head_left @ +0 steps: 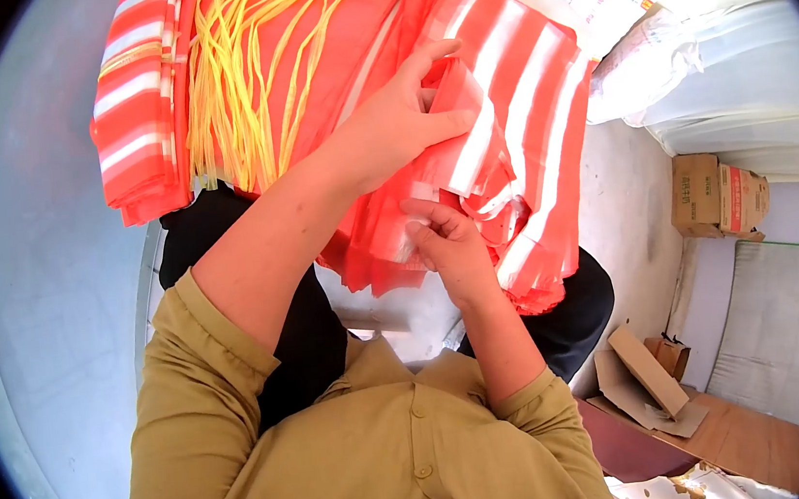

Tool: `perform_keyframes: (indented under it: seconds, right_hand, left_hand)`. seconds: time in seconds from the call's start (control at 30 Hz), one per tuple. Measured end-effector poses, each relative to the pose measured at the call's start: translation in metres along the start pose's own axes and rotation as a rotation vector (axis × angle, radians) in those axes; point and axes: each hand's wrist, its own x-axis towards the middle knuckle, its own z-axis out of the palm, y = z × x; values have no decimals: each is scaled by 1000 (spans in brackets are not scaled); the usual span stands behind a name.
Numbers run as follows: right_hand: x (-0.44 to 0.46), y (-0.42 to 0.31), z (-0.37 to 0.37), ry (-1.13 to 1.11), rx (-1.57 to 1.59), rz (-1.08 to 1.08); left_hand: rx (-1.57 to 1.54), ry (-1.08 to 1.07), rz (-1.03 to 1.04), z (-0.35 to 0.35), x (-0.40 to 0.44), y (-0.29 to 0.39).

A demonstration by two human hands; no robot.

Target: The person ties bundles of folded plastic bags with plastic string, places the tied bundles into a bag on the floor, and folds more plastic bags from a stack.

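A stack of thin red-and-white striped bags (538, 89) lies across my lap, its upper layers rumpled. My left hand (400, 118) is over the middle of the stack, thumb on top of a lifted striped flap and some fingers hidden behind it. Lower down, my right hand (453, 244) pinches the near edge of the red material between thumb and forefinger. Beside my left forearm, a bunch of yellow strings (248, 61) is draped over more red material. A folded striped bundle (139, 106) with a yellowish band round it lies at the far left.
Cardboard boxes (717, 197) stand by the right wall. An opened carton (640, 385) lies on a brown wooden surface (756, 441) at lower right. A white sack (643, 68) is at upper right. My black-clad knees are under the stack.
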Motion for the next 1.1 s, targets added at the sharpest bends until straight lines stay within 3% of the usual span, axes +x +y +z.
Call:
perform_keyframes:
  seconds: [0.27, 0.37, 0.47, 0.5, 0.63, 0.73, 0.77, 0.97, 1.07, 1.1]
  right_hand:
    - [-19, -2, -2, 29, 125, -47]
    - [-29, 4, 2, 30, -27, -33]
    - [-39, -1, -2, -118, -268, 15]
    - [-41, 4, -8, -133, -314, -53]
    - [-38, 11, -40, 165, -256, -159]
    - [-25, 17, -65, 319, -263, -497]
    - [-23, 14, -75, 317, -380, -537]
    - [-16, -23, -63, 407, -1184, -778]
    - [-4, -18, -71, 238, -1306, -712]
    - [-3, -20, -75, 230, -1241, -703]
  left_hand:
    - [5, 8, -62, -4, -15, -2]
    - [122, 35, -136, -3, -30, 8]
    - [315, 63, -178, -5, -46, 9]
    - [383, 71, -182, -8, -50, 6]
    - [520, -15, -228, -19, -64, 0]
    - [669, -115, -254, -24, -69, -6]
    - [647, -123, -349, -23, -69, -6]
    - [526, -145, -471, -18, -66, -12]
    - [754, -273, -435, -23, -65, -12]
    - [739, -286, -563, -20, -66, -2]
